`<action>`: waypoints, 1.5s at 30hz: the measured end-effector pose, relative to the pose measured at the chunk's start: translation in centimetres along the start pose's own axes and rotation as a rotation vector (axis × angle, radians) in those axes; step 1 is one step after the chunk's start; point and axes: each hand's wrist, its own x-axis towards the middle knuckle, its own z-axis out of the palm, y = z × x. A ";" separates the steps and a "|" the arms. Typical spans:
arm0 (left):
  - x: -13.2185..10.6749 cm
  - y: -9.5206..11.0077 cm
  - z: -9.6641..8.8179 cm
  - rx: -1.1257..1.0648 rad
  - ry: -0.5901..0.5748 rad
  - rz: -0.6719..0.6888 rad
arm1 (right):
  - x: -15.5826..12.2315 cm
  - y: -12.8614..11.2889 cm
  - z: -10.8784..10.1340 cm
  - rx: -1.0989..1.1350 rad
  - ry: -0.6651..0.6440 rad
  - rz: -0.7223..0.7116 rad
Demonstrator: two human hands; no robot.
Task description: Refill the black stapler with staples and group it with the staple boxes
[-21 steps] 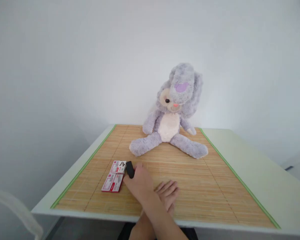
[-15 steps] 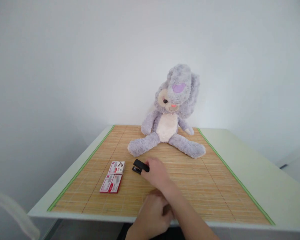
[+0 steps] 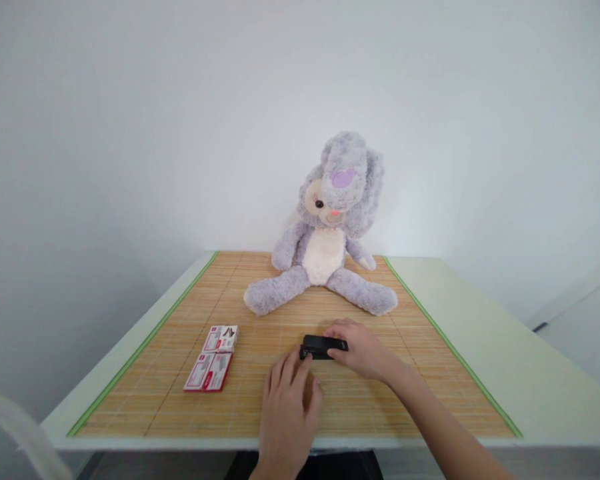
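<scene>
Well left of the stapler (image 3: 318, 345), red-and-white boxes (image 3: 210, 367) lie together on the mat (image 3: 410, 407). Next comes the left hand (image 3: 289, 400), palm down with fingers outstretched and nothing visibly held, its tips at the stapler's left end (touching or just beside, I cannot tell). Behind the stapler sits a plush rabbit (image 3: 324, 257), legs spread, and at the stapler's right end the right hand (image 3: 363, 348) grips it, thumb nearest.

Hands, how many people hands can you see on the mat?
2: the left hand is on the mat, fingertips by one end of the black stapler; the right hand holds the other end.
</scene>
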 end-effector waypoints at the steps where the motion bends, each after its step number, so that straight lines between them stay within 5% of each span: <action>1: -0.1 0.1 0.1 0.030 -0.006 0.021 | 0.0 0.0 0.0 0.002 -0.002 -0.008; 15: -1.3 0.2 1.5 0.165 -0.022 0.052 | 3.7 -3.2 0.8 0.017 -0.038 -0.169; 22: -0.9 0.7 0.6 0.163 0.043 0.053 | 1.7 -1.6 -4.7 0.041 -0.011 -0.198; 28: -0.7 0.0 0.5 0.225 0.015 0.104 | -2.7 3.1 -7.9 0.130 0.031 -0.049; 36: -0.4 -0.6 0.4 0.200 -0.037 0.080 | -6.9 10.9 -4.4 0.359 0.047 0.182; 45: -0.7 -1.1 0.5 0.223 -0.040 0.133 | -8.7 11.5 -0.8 0.529 0.170 0.277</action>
